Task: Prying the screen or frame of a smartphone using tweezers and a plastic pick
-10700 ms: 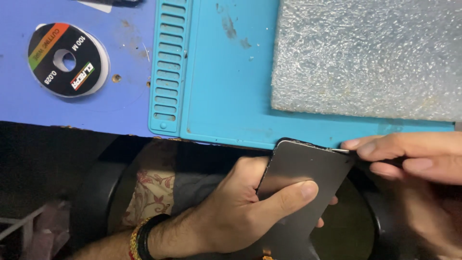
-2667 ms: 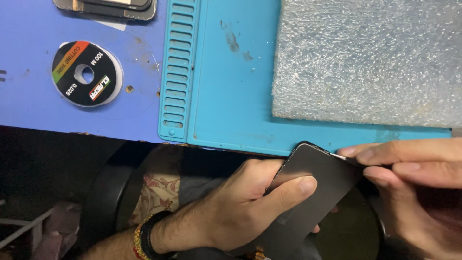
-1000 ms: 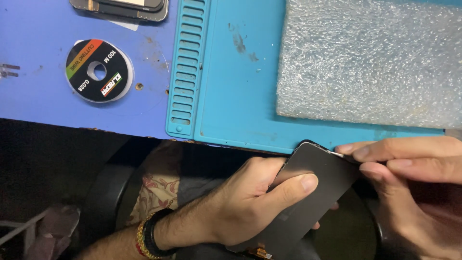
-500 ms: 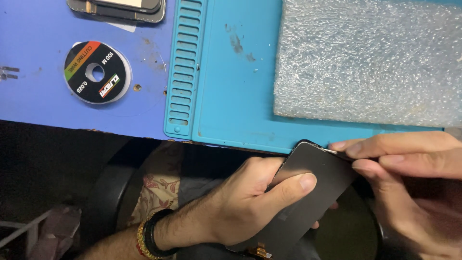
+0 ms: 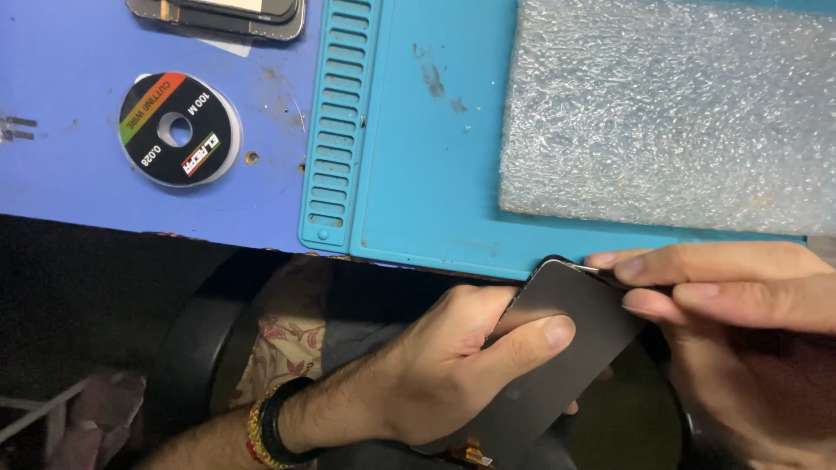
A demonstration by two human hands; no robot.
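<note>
Our left hand (image 5: 453,365) grips the dark phone screen (image 5: 557,348), thumb pressed flat; our right hand (image 5: 740,322) pinches a thin tool, mostly hidden, at its corner

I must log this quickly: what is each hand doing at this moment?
Left hand: closed around the dark phone panel.
Right hand: fingers pinched on a thin tool at the panel's top corner.

Left hand (image 5: 453,365) curls in a firm grip, thumb extended, while right hand (image 5: 740,331) pinches with extended fingers (image 5: 688,261) alongside.
</note>
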